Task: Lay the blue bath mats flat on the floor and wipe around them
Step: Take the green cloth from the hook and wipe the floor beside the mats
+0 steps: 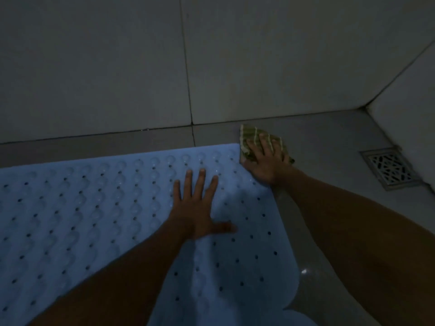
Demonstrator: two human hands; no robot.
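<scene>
A light blue bath mat [94, 208] with rows of bumps and small holes lies flat on the grey tiled floor, filling the lower left of the head view. My left hand [200, 205] presses flat on the mat near its right part, fingers spread and straight. My right hand [266, 158] presses a green striped cloth [249, 137] onto the floor at the mat's far right corner, fingers straight on top of the cloth. A second mat edge shows at the bottom [299, 318].
A grey tiled wall [117, 67] rises just behind the mat, meeting a side wall at the right. A metal floor drain [389, 168] sits in the floor at the right by that wall. Bare wet floor [329, 142] lies between mat and drain.
</scene>
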